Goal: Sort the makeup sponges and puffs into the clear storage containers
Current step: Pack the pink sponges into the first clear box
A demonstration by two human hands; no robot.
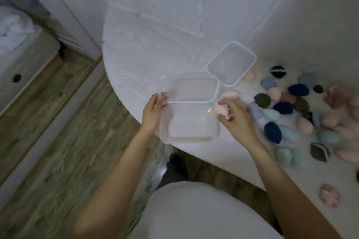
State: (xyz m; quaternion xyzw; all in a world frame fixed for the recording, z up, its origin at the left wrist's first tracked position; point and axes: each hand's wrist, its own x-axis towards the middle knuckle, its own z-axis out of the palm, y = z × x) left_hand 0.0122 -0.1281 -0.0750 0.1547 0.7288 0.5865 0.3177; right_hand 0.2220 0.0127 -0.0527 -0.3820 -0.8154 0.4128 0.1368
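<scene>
At the table's (pixel 136 48) near rounded edge sits a clear storage container (pixel 191 122), open-topped, its bottom bare as far as the blur allows. The left hand (pixel 152 111) grips the container's left rim, fingers curled over the corner where a clear lid (pixel 187 89) lies tilted across the container's far side. The right hand (pixel 236 117) is just beside the container's right wall, its fingers curled around a pale pink sponge (pixel 221 109) held close to the rim, not yet inside.

Just beyond that hand, another pink sponge (pixel 232 93) lies on the table, touching or nearly touching the lid's right corner. Further toward the back, a second clear container (pixel 231 63) stands empty near the wall, and a peach sponge (pixel 249 76) rests by its right side.

Along the table's right side, a loose pile of sponges and puffs (pixel 291 110) spreads out: navy, dark green, brown, mint, light blue, peach and pink, many touching one another. A pink patterned puff (pixel 329 196) lies apart from them near the table's front edge at the right.
</scene>
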